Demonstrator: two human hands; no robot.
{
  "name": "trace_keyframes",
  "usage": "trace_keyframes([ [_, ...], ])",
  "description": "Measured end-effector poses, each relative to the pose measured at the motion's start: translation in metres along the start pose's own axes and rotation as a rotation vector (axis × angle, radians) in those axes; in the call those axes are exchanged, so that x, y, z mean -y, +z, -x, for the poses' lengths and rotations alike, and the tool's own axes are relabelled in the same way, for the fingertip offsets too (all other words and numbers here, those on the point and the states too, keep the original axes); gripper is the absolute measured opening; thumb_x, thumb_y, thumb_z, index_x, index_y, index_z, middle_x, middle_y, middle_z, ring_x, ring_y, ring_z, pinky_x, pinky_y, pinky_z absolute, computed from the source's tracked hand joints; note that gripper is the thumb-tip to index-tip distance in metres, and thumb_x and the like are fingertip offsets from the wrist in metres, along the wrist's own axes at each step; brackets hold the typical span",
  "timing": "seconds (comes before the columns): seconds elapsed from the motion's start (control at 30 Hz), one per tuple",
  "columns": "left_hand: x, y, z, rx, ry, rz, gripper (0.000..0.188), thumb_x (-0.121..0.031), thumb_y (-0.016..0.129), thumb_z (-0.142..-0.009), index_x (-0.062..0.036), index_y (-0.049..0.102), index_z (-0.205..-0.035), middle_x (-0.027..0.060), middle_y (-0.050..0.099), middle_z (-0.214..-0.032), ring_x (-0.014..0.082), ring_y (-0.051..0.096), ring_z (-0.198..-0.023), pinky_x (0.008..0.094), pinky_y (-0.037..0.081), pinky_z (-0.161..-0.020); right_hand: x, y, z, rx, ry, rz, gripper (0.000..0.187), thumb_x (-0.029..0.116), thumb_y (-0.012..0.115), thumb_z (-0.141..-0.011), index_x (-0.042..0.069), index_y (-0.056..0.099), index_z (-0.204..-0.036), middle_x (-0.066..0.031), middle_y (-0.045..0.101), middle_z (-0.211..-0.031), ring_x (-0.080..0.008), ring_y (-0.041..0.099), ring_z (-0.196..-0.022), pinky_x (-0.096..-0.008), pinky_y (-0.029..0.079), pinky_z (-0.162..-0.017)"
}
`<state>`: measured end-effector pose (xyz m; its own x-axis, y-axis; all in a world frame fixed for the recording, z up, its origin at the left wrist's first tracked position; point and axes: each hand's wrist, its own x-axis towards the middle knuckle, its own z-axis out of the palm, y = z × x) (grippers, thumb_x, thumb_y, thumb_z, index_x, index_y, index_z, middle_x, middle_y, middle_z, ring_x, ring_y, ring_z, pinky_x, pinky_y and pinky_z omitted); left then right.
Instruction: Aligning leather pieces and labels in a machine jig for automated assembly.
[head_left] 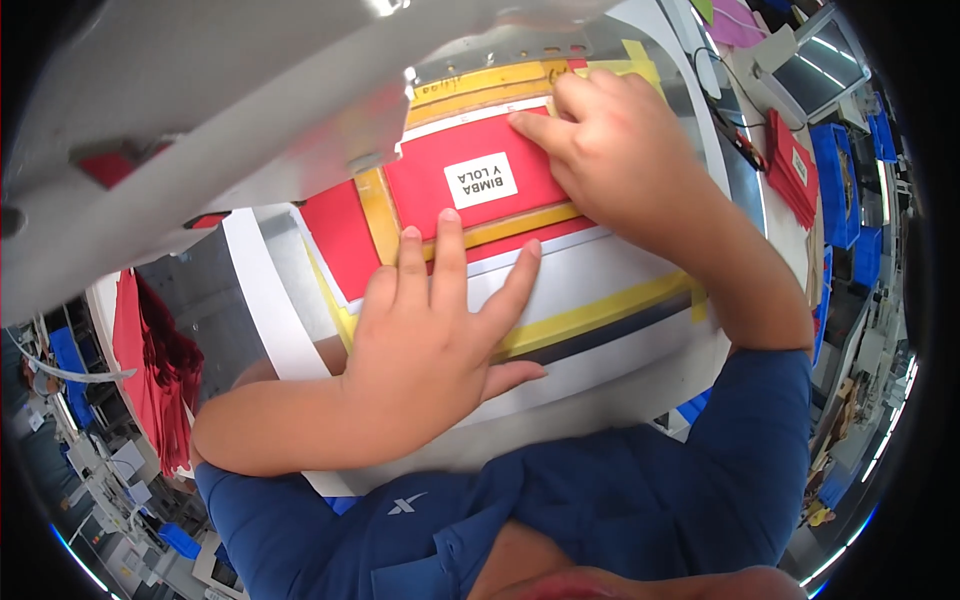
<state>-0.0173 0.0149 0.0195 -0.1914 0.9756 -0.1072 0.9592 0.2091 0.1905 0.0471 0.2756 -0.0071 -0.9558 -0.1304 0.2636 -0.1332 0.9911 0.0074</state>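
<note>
A red rectangular panel [425,185] with a white printed label [480,180] lies within a yellow-edged template frame [378,215]. My left hand [425,335] is open, its fingers spread. Two of its fingertips touch the panel's near edge and the frame there; the thumb is held apart over the white sheet. My right hand [625,150] rests at the panel's far right corner. One of its digits stretches onto the red surface, while the others bend over the frame's far right part. Neither hand visibly grips anything. More red material [345,235] shows under the frame.
A large grey machine arm [230,150] overhangs the work from the upper left. Red pieces hang in a stack [155,370] at the left; another red stack [793,170] lies at the right. Beyond are blue bins [835,185] and a screen [822,65]. Yellow tape [600,315] crosses the white sheet.
</note>
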Motion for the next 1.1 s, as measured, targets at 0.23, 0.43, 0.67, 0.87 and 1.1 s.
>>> trace_keyframes([
  [0.23,0.019,0.004,-0.016,-0.105,-0.033,-0.107,0.097,-0.066,0.080,-0.083,-0.0024,0.059,-0.154,0.0324,0.058,-0.142,0.0441,0.063,-0.123,0.0498,0.048,-0.098,-0.005,-0.014,0.016,0.024,0.102,-0.100,0.035,0.011,0.077,-0.085,0.006,0.080,-0.120,-0.0089,0.061,-0.091,-0.0291,0.061,-0.086,-0.0422,0.050,-0.077],
  [0.43,0.014,0.020,-0.010,-0.092,-0.078,-0.213,0.099,-0.069,0.078,-0.083,-0.0018,0.059,-0.153,0.0341,0.059,-0.141,0.0481,0.063,-0.125,0.0503,0.049,-0.094,0.014,-0.017,0.019,0.150,0.112,-0.126,0.040,0.015,0.078,-0.088,0.000,0.076,-0.124,-0.0092,0.062,-0.091,-0.0274,0.061,-0.084,-0.0413,0.051,-0.076],
  [0.67,0.018,0.019,-0.011,-0.121,-0.069,-0.227,0.100,-0.072,0.078,-0.081,-0.0047,0.060,-0.153,0.0340,0.058,-0.143,0.0504,0.062,-0.127,0.0516,0.048,-0.094,0.024,-0.012,0.018,0.146,0.089,-0.031,0.049,0.015,0.069,-0.086,-0.008,0.072,-0.129,-0.0075,0.067,-0.087,-0.0207,0.063,-0.079,-0.0360,0.050,-0.070],
  [0.87,0.029,0.019,-0.023,-0.162,-0.083,-0.189,0.098,-0.070,0.080,-0.080,-0.0087,0.060,-0.154,0.0329,0.056,-0.145,0.0518,0.058,-0.131,0.0538,0.047,-0.098,0.025,-0.016,0.018,0.208,0.110,0.078,0.047,0.016,0.072,-0.092,-0.004,0.072,-0.134,-0.0053,0.063,-0.083,-0.0206,0.060,-0.074,-0.0362,0.048,-0.067],
  [1.1,0.032,0.024,-0.026,-0.196,-0.065,-0.127,0.096,-0.068,0.082,-0.080,-0.0101,0.060,-0.154,0.0325,0.057,-0.144,0.0521,0.057,-0.133,0.0552,0.046,-0.100,0.021,-0.007,0.023,0.172,0.124,0.005,0.046,0.013,0.074,-0.091,-0.004,0.071,-0.133,-0.0074,0.064,-0.083,-0.0234,0.063,-0.075,-0.0388,0.050,-0.068],
])
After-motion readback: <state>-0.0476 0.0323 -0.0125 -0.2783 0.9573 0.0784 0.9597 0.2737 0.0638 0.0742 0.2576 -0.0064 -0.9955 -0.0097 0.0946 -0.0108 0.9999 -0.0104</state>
